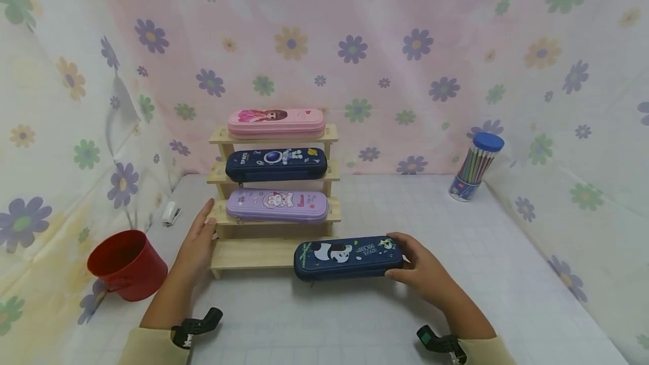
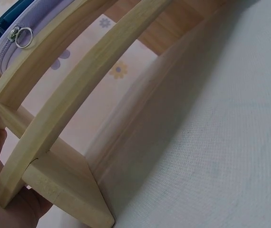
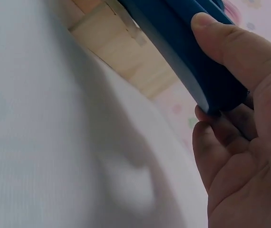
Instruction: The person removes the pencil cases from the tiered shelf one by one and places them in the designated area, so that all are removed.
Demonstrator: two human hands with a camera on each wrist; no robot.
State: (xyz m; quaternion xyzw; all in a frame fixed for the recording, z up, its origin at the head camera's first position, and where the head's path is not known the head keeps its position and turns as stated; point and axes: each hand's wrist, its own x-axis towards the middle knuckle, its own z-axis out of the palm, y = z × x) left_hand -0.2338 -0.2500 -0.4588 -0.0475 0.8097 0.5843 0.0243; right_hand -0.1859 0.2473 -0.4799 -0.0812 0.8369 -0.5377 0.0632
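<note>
Panda case (image 1: 347,258) hangs above the counter (image 1: 324,325) at the front right of the rack (image 1: 250,254); I grip its right end in the fingers of my right hand (image 1: 418,266), while those of my left hand (image 1: 196,243) grip the rack's left side.

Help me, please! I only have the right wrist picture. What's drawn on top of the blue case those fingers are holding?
Observer: The blue case has a panda on its top.
Operator: Cool! What are the other fingers doing?
Observer: The left fingers hold the left side of the wooden rack.
Operator: And is anything way over to the right?
Observer: Yes, a jar of pencils stands at the back on that side.
</note>
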